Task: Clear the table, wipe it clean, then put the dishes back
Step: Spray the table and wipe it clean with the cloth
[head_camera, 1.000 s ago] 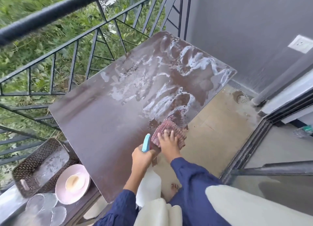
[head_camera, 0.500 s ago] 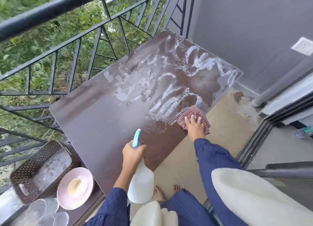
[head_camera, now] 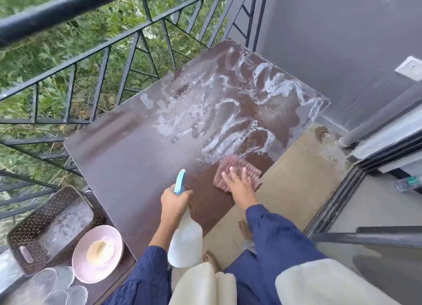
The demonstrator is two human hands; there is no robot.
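On the head camera I saw the table (head_camera: pixel 127 163) free of dishes, its far half streaked with foam (head_camera: pixel 262 87). The right hand (head_camera: pixel 237 186) lay flat with straight fingers, pressing the cloth (head_camera: pixel 246 167) at the table's near right edge. The left hand (head_camera: pixel 173 202) was clenched round the neck of the bottle (head_camera: pixel 185 243), held over the near edge.

The plate (head_camera: pixel 80 268), with a bowl (head_camera: pixel 100 252) on it, and the basket (head_camera: pixel 36 213) sat on a lower surface just beside the table's left corner.

I judged the cloth too close to the edge. An outward stroke could push suds onto the floor (head_camera: pixel 285 190) by a bare foot (head_camera: pixel 245 229), making it slippery. A long sweep left might drive foam off the corner onto the plate. Squeezing the trigger by accident would wet the wiped part.
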